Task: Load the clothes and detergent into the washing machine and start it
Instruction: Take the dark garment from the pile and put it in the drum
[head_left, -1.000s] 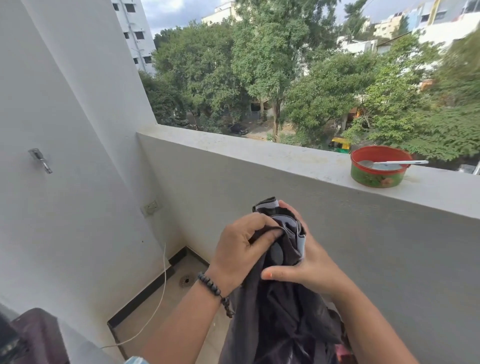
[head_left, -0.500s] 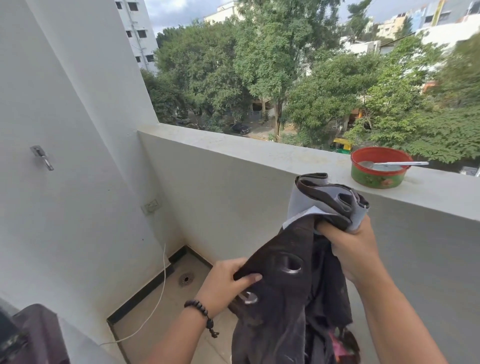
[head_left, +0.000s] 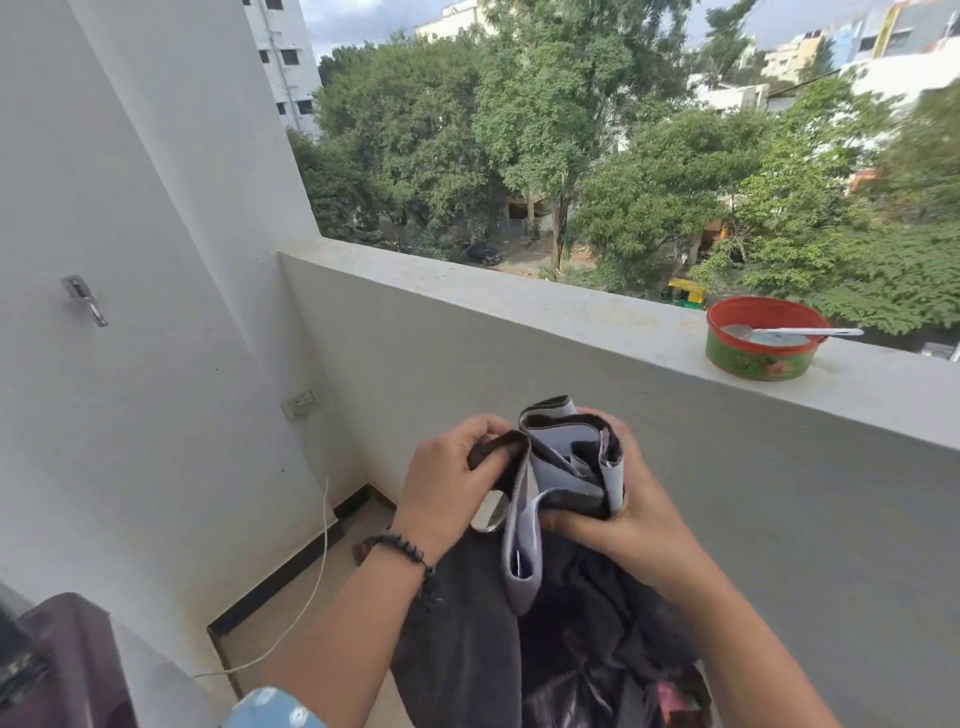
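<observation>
Low at the left edge, well left of the dark garment (head_left: 467, 639), shows the purple corner of what may be the washing machine (head_left: 67, 670). The left hand (head_left: 452, 483) pinches the garment's dark top edge, fingers curled. The garment hangs with its long axis vertical, its grey waistband (head_left: 561, 467) bunched on top. The right hand (head_left: 623, 514) grips the band from the right, fingers wrapped around it. Far right of the garment, a red bowl (head_left: 758, 353) stands on the parapet (head_left: 519, 301). I judge the load must travel left and down; the left hand is nearer.

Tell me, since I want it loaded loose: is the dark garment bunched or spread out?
Bunched. Both the left hand and right hand grip the dark garment gathered in folds, the rest hanging crumpled below.
</observation>
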